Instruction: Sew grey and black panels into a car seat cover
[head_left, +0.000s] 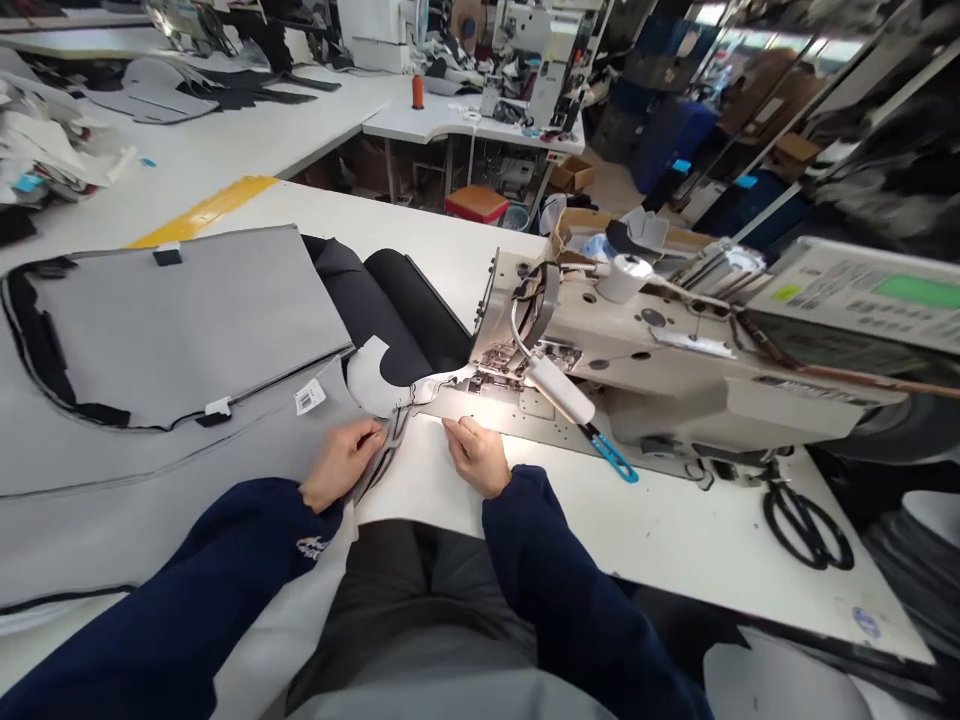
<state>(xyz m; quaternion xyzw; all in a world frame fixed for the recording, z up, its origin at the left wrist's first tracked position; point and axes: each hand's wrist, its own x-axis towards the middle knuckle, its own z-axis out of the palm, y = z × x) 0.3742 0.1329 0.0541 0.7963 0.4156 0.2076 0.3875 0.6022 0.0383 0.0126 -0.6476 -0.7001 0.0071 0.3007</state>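
A large grey fabric piece [195,320] with black edging and a small white label [308,397] spreads over the left of the white table. My left hand [345,463] is closed on its layered edge. My right hand [477,455] is closed in a pinch above the bare tabletop, just right of that edge; anything between its fingertips is too small to make out. Black fabric [397,310] and a white curved piece [369,380] lie beyond my hands, reaching toward the needle area of the sewing machine [675,350].
Blue thread snips [613,457] lie by the machine bed, and black scissors [808,527] rest at the right. A control panel [870,290] stands behind the machine. Yellow tape [206,210] crosses the table at the back left. A red stool [477,204] stands beyond.
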